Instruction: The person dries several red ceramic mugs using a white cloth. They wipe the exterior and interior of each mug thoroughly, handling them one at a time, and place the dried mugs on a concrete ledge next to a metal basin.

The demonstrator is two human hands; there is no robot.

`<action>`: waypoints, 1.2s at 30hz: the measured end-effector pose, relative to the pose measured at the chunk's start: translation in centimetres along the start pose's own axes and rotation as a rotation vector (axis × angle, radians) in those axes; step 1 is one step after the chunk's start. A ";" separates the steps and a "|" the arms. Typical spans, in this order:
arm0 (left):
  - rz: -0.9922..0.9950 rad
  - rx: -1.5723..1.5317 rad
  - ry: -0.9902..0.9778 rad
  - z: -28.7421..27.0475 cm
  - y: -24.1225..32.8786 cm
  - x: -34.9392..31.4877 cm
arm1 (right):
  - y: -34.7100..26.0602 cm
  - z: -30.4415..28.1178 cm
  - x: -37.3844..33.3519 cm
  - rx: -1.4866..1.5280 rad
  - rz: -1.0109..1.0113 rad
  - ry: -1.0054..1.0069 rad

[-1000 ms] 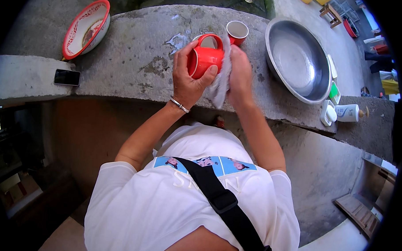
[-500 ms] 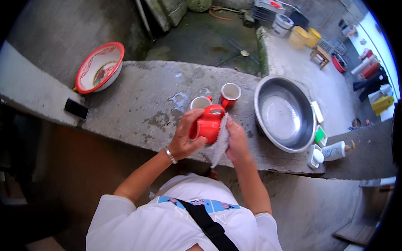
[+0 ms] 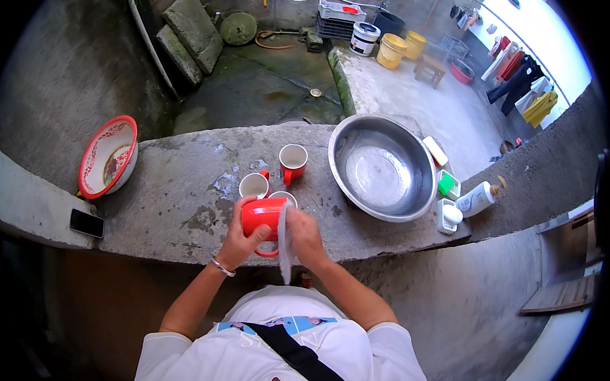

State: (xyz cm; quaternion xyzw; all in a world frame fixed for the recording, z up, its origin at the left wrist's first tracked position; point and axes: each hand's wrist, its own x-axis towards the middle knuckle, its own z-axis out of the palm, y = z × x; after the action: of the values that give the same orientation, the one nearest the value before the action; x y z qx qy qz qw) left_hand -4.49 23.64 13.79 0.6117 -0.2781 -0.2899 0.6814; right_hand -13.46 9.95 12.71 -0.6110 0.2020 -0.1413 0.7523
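My left hand [image 3: 237,240] is wrapped round a red mug [image 3: 262,214], which lies on its side in the air with its handle toward me. A thin whitish cloth [image 3: 285,247] hangs from my right hand [image 3: 306,236], pressed to the end of the mug; the fingers are partly blurred. Just beyond stand more red mugs with white insides on the concrete ledge: one at the back [image 3: 293,162], one to its left [image 3: 254,186], and a third whose rim [image 3: 283,198] shows behind the held mug.
A large steel basin [image 3: 383,168] stands to the right of the mugs. Past it are a soap dish with a green piece [image 3: 447,185], a white dish [image 3: 447,215] and a pump bottle [image 3: 478,198]. At the left sit a red-rimmed enamel basin [image 3: 109,157] and a phone [image 3: 87,223].
The held mug has turned, its handle passing from the far side to the near side. Both hands keep their hold. The view has shifted, and a third standing mug now shows.
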 end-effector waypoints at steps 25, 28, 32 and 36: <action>0.686 0.736 0.122 0.3 -1.4 0.3 | -1.6 0.0 0.6 0.373 0.112 0.101; 0.294 0.111 0.209 1.5 -1.2 -0.3 | -0.1 -0.3 -1.0 -0.029 -0.208 0.089; -0.096 -0.349 0.049 1.3 -0.6 -0.4 | 0.8 0.1 -2.4 -0.408 -0.716 0.062; 0.406 0.278 0.148 1.3 -1.4 -0.5 | 0.7 0.4 -2.8 0.014 -0.355 0.067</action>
State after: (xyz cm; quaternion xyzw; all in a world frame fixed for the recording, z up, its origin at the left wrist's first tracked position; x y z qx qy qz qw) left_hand -5.83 23.04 12.47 0.6508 -0.3818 -0.0606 0.6535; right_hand -15.78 11.80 12.43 -0.6267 0.1147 -0.2937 0.7126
